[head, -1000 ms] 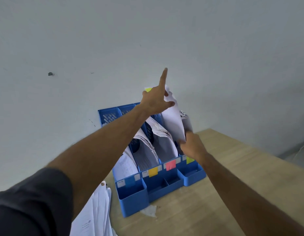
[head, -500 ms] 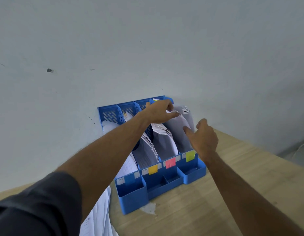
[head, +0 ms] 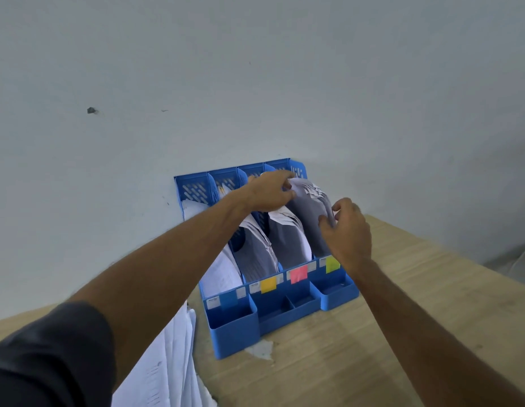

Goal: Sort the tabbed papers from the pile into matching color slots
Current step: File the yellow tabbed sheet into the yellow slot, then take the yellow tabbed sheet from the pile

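Note:
A blue file organizer (head: 235,333) stands against the wall, its slots marked in front by a blue label (head: 228,298), a yellow tab (head: 268,284), a pink tab (head: 299,273) and a green tab (head: 332,264). Every slot holds curved papers. My left hand (head: 270,190) reaches over the top and pinches the upper edge of the papers in the green slot (head: 309,207). My right hand (head: 346,230) touches the right side of the same papers with loosely bent fingers. The pile of papers (head: 167,368) lies at the lower left, partly under my left arm.
The organizer sits on a wooden table (head: 402,318) pushed against a grey wall (head: 255,83). A small scrap of paper (head: 262,349) lies on the table just in front of the organizer. Bare wood shows to the right.
The sheet held high above the organizer has gone down into the green slot. My left hand dropped with it; my right hand rose from the front tabs to the papers' side.

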Motion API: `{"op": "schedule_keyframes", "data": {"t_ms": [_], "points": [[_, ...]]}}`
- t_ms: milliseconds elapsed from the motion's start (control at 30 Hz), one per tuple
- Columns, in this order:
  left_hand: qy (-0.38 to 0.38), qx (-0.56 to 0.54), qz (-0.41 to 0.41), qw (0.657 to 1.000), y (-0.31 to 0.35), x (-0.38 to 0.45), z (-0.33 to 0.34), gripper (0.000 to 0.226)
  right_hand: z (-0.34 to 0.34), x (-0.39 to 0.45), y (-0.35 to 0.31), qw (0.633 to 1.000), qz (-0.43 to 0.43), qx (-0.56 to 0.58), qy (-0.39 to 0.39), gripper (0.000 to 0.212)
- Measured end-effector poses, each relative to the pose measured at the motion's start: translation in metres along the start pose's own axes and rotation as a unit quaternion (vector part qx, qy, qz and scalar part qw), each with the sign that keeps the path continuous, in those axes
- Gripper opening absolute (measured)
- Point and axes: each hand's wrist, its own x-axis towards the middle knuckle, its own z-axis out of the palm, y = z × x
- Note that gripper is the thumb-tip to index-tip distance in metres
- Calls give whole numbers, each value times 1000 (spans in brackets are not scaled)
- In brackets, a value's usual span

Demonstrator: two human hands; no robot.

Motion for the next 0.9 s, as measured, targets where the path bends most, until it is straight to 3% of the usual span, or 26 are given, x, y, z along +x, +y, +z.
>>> {"op": "schedule_keyframes", "data": {"t_ms": [267,533,633,767,833,900], "points": [[152,-80,32,985,-34,-96,-17,30,7,-32,-84,981,-137,123,65,23],[280,-171,-94,940,-94,-234,-24,8,41,-99,-178,946,-214,240,-50,20],[276,-195,-166,926,-125,-289,-21,6,61,-135,-209,931,-221,263,-124,21],[206,-200,-296,911,-170,-352,-2,10,93,-185,-230,914,-234,221,-248,18],[164,-204,-372,891,-190,-375,12,26,107,-201,-232,907,-226,141,-325,33],[120,-174,-437,875,-208,-394,27,59,118,-214,-229,900,-218,44,-376,52]]}}
